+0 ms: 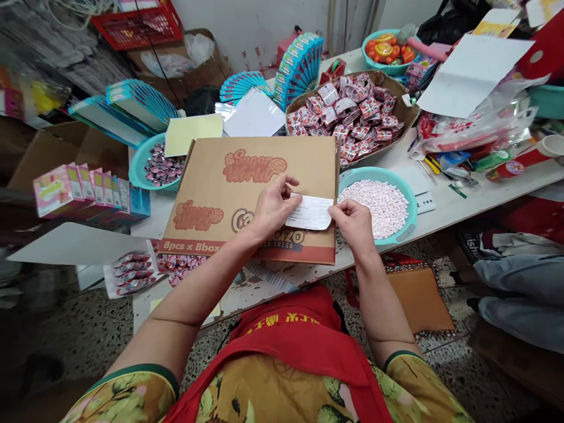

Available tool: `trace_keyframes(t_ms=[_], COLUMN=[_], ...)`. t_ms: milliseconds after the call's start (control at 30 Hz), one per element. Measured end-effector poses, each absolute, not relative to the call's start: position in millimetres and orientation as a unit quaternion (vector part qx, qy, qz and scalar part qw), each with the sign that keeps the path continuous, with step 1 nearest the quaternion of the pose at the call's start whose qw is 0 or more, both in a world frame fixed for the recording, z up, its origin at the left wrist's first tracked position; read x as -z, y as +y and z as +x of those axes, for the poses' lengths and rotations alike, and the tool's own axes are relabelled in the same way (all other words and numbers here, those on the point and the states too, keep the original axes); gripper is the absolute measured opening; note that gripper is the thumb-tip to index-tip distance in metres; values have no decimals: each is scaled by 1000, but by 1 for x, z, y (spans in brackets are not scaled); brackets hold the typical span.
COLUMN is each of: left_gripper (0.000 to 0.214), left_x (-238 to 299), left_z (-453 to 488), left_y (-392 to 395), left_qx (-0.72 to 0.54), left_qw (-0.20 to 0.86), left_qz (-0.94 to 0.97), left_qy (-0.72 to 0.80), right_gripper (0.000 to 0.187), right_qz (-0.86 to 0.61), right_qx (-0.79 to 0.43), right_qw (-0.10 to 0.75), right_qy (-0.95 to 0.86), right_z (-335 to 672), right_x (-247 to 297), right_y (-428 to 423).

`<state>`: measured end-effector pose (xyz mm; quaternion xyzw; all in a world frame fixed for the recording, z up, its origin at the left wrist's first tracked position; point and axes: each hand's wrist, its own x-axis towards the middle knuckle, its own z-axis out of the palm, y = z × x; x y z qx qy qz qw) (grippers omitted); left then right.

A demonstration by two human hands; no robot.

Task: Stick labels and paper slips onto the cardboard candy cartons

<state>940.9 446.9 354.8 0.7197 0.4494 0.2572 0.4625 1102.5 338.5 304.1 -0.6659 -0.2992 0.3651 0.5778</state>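
Observation:
A flat brown printed carton (pixel 247 188) lies on the white table in front of me. A small white printed label (pixel 311 212) rests near its right edge. My left hand (pixel 273 205) pinches the label's left end, fingers curled over it. At the label's right end, the closed fingers of my right hand (pixel 355 223) grip its corner. Both hands sit on the carton's lower right part.
A teal bowl of white pellets (pixel 383 205) stands just right of the carton. Behind it is a box of pink wrapped sweets (pixel 348 114). A teal bowl of small dark wrapped pieces (pixel 158 167) and pink boxes (pixel 74 188) are at left. Papers and clutter fill the right side.

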Motion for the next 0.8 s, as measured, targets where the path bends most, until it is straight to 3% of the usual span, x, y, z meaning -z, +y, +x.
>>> trace_keyframes(t_ms=[233,400,567,700,800], left_gripper=[22,22,47,77,96], left_x=[-352,-350,-346,-347,-355], left_z=[944,940,930,914,892], left_y=[445,445,441,444,454], left_qx=[-238,-218,-242,-140,-78], left_qw=[384,239,160,225,234], left_qz=[772,822,849,911,903], left_qy=[447,468,441,316,352], right_gripper=[16,22,37,56,66], right_qz=[-698,-762,-750,-705,-682], right_qx=[-341,-273,-150,-150,-197], right_qw=[535,482,492,346,271], right_qy=[-333,-336,-416,-600,-650], right_z=[1103,1107,1108,1106,1117], right_x=[-305,-303,-314,-318,-310], right_y=[343,340,330,322,316])
